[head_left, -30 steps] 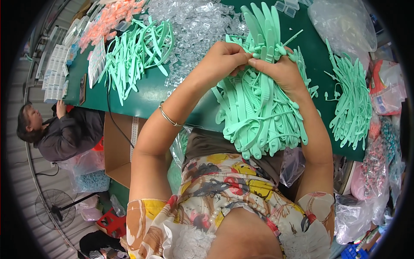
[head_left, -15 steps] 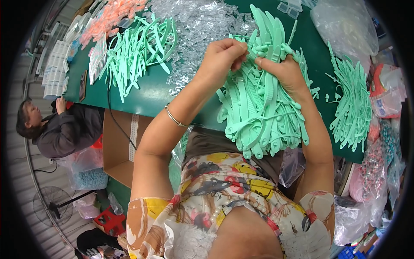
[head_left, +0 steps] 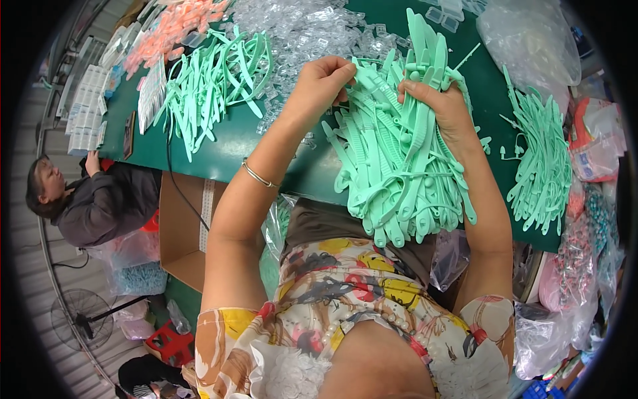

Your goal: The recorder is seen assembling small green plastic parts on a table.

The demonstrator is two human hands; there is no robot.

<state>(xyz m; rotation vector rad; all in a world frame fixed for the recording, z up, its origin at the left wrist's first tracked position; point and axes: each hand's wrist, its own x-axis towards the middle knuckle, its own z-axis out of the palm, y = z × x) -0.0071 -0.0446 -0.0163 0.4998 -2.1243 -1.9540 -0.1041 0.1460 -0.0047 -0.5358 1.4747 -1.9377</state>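
Observation:
A thick bundle of mint-green soft plastic straps (head_left: 399,173) lies over the near edge of the green table. Some straps have ridged or toothed lengths, others rounded ends with holes. My right hand (head_left: 444,110) is closed around several straps at the top of the bundle, thumb lying across them, their far ends sticking up beyond it. At the bundle's upper left, my left hand (head_left: 319,90) is closed in a pinch on the end of one strap; the fingertips partly hide it.
Loose mint-green straps (head_left: 211,83) lie at the left, and another bunch (head_left: 539,159) lies at the right. Clear plastic pieces (head_left: 299,33) and orange pieces (head_left: 174,30) are heaped at the back. A clear bag (head_left: 528,43) stands far right. A person (head_left: 93,193) sits beyond the cardboard box (head_left: 181,233).
My left hand has moved left, away from my right hand, and straps at the bundle's upper left now fan outward. My right hand keeps its hold, shifting slightly.

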